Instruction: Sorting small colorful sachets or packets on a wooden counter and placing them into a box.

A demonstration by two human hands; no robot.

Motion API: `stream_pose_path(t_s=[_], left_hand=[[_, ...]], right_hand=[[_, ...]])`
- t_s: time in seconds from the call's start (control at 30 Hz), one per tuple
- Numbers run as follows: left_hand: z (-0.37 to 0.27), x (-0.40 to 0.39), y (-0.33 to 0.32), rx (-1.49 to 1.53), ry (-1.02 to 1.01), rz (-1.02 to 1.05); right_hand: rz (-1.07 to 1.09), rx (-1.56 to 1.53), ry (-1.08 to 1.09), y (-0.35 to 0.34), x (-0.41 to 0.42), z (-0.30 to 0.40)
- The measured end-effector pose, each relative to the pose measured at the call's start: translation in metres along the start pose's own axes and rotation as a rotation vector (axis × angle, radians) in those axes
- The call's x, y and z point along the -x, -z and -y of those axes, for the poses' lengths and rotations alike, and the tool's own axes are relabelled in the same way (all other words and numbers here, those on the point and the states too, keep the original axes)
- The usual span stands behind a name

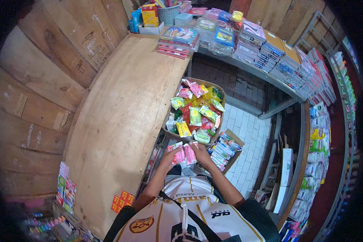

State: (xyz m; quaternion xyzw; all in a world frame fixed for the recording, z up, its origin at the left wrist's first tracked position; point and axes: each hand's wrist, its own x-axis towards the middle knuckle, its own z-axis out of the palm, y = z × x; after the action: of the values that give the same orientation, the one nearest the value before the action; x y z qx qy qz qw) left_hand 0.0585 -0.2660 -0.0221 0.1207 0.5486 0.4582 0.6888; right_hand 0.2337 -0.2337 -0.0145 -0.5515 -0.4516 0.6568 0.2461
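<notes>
My left hand (170, 155) grips a pink Harmony soap packet (178, 153) in front of my body. A second pink soap packet (190, 154) is in my right hand (202, 155), and the two packets sit side by side. Just beyond them stands an open cardboard box (223, 99) filled with wrapped soaps and coloured plastic packs. On its heap lie green soap packets (195, 116), a yellow soap packet (183, 129) and more pink packets (196, 89) near the far end.
A plywood counter (124, 99) runs along my left, with an orange sheet of packets (122, 201) near me. On the tiled floor (245, 133) at right sits a smaller carton (236, 139) of boxed goods. Stacked books (251, 42) line the far shelf; packaged goods (316, 151) hang at right.
</notes>
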Motion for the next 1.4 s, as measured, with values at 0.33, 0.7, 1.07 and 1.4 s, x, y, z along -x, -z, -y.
stream_pose_path(t_s=[0.33, 0.7, 1.07, 1.4], left_hand=[[0.065, 0.058, 0.021, 0.342, -0.089, -0.278], [0.076, 0.129, 0.077, 0.583, -0.381, -0.53], [0.093, 0.201, 0.157, 0.303, -0.664, -0.627], [0.105, 0.276, 0.272, 0.462, -0.724, -0.735]], right_hand=[[0.384, 0.041, -0.058, -0.015, 0.052, 0.016], [0.762, 0.129, 0.189, -0.091, 0.053, 0.011], [1.082, 0.321, 0.163, -0.213, 0.07, 0.011], [1.132, 0.303, 0.048, -0.342, 0.123, 0.005]])
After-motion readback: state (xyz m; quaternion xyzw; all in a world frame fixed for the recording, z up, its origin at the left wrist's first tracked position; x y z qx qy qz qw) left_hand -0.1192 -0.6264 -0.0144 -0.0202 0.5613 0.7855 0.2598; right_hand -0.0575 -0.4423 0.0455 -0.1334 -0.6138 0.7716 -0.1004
